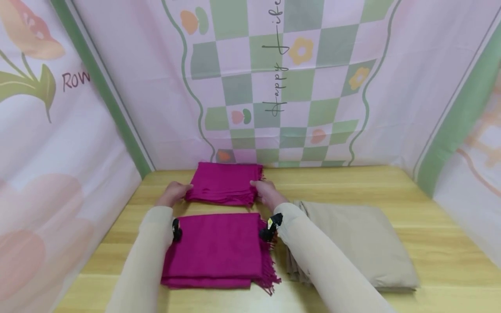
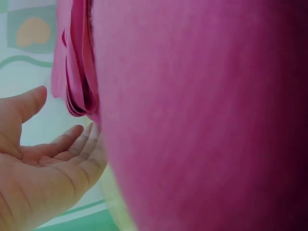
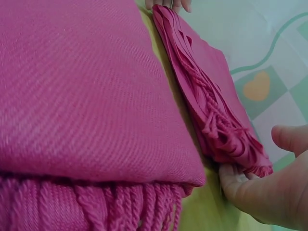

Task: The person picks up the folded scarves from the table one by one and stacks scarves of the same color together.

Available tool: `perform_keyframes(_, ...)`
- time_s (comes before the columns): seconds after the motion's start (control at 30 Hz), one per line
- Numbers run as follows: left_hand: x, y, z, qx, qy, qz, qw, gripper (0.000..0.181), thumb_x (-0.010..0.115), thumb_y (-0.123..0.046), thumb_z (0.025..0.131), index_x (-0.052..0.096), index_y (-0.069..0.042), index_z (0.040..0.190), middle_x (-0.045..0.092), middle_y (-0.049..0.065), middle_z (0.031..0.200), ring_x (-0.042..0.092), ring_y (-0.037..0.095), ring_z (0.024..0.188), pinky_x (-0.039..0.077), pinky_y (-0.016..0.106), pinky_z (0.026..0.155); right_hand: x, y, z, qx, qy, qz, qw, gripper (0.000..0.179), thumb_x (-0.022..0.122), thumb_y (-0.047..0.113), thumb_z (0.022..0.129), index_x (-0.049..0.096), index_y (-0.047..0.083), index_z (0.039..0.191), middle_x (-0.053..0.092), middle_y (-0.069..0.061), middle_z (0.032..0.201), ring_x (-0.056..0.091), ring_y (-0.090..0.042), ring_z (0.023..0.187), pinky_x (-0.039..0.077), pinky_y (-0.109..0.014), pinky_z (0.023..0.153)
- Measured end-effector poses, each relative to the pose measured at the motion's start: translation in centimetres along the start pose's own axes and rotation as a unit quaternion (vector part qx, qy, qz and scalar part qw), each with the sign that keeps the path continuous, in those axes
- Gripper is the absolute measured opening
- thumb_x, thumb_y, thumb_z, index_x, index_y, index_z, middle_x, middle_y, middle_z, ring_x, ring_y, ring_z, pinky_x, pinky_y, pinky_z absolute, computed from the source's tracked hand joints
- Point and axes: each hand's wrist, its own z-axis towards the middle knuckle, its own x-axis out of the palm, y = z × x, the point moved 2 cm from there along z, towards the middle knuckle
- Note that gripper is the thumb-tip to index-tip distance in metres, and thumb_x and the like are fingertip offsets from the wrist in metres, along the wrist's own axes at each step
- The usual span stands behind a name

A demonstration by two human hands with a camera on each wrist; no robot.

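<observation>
A folded magenta fringed scarf (image 1: 225, 182) lies at the back of the table, its layered edge facing me. At its left end is my left hand (image 1: 175, 193); in the left wrist view that hand (image 2: 53, 168) has its thumb raised apart and its fingertips right at the scarf's lower corner. My right hand (image 1: 268, 194) is at the fringed right end. The right wrist view shows this hand (image 3: 274, 187) with fingers at the scarf's bottom edge and thumb held away. A second, larger folded magenta scarf (image 1: 215, 248) lies nearer, between my forearms, fringe to the right.
To the right, partly behind my right forearm, is a folded beige cloth (image 1: 360, 243). The wooden table (image 1: 430, 243) meets a printed fabric backdrop (image 1: 274, 87) just behind the far scarf. Fabric walls rise at both sides.
</observation>
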Motion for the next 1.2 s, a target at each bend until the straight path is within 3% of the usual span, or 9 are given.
perform_keyframes(0.1,0.2,0.0,0.4,-0.006,0.002,0.003,1.0,0.029,0.058,-0.027,0.097,0.053,-0.004,0.08,0.045,0.0,0.068,0.046,0.013,0.062,0.046,0.029,0.065,-0.4,-0.9,1.7,-0.009,0.005,0.012,0.9999,0.035,0.064,0.01,0.093,0.055,-0.006,0.124,0.066,-0.017,0.106,0.064,-0.027,0.097,0.053,-0.037,0.087)
perform_keyframes(0.2,0.4,0.0,0.7,-0.018,0.001,0.003,0.9998,0.028,0.059,-0.025,0.097,0.057,0.003,0.093,0.048,0.003,0.074,0.049,0.013,0.064,0.049,0.028,0.068,-0.3,-1.2,2.3,-0.002,-0.004,0.013,0.9999,0.033,0.066,0.012,0.093,0.057,-0.006,0.118,0.065,-0.016,0.102,0.064,-0.025,0.093,0.054,-0.036,0.085)
perform_keyframes(0.27,0.6,0.0,0.8,-0.025,0.001,0.0,0.9997,0.034,0.058,-0.024,0.097,0.056,0.009,0.107,0.051,0.006,0.082,0.053,0.015,0.071,0.05,0.03,0.073,-0.2,-1.2,2.2,0.007,-0.011,0.01,0.9999,0.032,0.065,0.013,0.094,0.057,-0.006,0.117,0.064,-0.015,0.1,0.063,-0.023,0.092,0.053,-0.035,0.085)
perform_keyframes(0.33,0.8,-0.1,0.8,-0.032,0.001,-0.005,0.9995,0.043,0.058,-0.023,0.098,0.052,0.014,0.119,0.053,0.01,0.09,0.055,0.018,0.078,0.051,0.032,0.078,0.0,-0.6,0.8,0.013,-0.019,0.007,0.9997,0.032,0.061,0.013,0.096,0.054,-0.007,0.121,0.063,-0.014,0.102,0.061,-0.022,0.093,0.051,-0.036,0.09)
perform_keyframes(0.47,1.1,-0.3,0.6,-0.043,0.001,-0.013,0.999,0.05,0.056,-0.023,0.099,0.046,0.017,0.128,0.053,0.015,0.102,0.055,0.022,0.09,0.051,0.036,0.086,0.3,-0.3,-0.1,0.009,-0.016,0.01,0.9998,0.028,0.06,0.012,0.097,0.055,-0.006,0.118,0.061,-0.009,0.091,0.059,-0.017,0.082,0.052,-0.035,0.088)
perform_keyframes(0.57,1.3,-0.6,0.6,-0.049,-0.001,-0.012,0.9987,0.05,0.056,-0.023,0.099,0.047,0.016,0.128,0.054,0.015,0.103,0.055,0.022,0.091,0.051,0.035,0.086,0.6,-0.2,-0.4,0.003,-0.024,0.0,0.9997,0.029,0.06,0.01,0.096,0.054,-0.007,0.119,0.059,-0.009,0.091,0.058,-0.018,0.082,0.051,-0.035,0.088)
perform_keyframes(0.87,1.4,-0.8,0.6,-0.045,-0.006,-0.002,0.999,0.047,0.057,-0.023,0.098,0.05,0.016,0.124,0.053,0.012,0.096,0.053,0.02,0.085,0.051,0.035,0.084,1.7,0.4,-0.7,-0.033,-0.082,-0.094,0.9916,0.055,0.062,0.007,0.092,0.041,-0.007,0.14,0.053,-0.02,0.128,0.052,-0.028,0.112,0.045,-0.036,0.097)
perform_keyframes(1.03,1.3,-0.7,0.9,-0.031,-0.004,-0.016,0.9994,0.036,0.059,-0.022,0.097,0.055,0.011,0.112,0.052,0.009,0.089,0.053,0.017,0.078,0.051,0.032,0.079,1.9,0.5,-0.6,-0.022,-0.084,-0.09,0.9922,0.055,0.062,0.007,0.093,0.039,-0.006,0.141,0.051,-0.018,0.13,0.05,-0.026,0.112,0.043,-0.035,0.098)
perform_keyframes(1.2,1.3,-0.6,1.3,-0.03,-0.005,-0.038,0.9988,0.023,0.059,-0.021,0.097,0.055,0.001,0.094,0.05,0.006,0.082,0.05,0.013,0.07,0.049,0.026,0.068,1.9,0.3,-0.7,-0.009,-0.053,-0.049,0.9974,0.049,0.06,0.01,0.095,0.042,-0.007,0.138,0.055,-0.015,0.122,0.053,-0.022,0.103,0.046,-0.034,0.093)
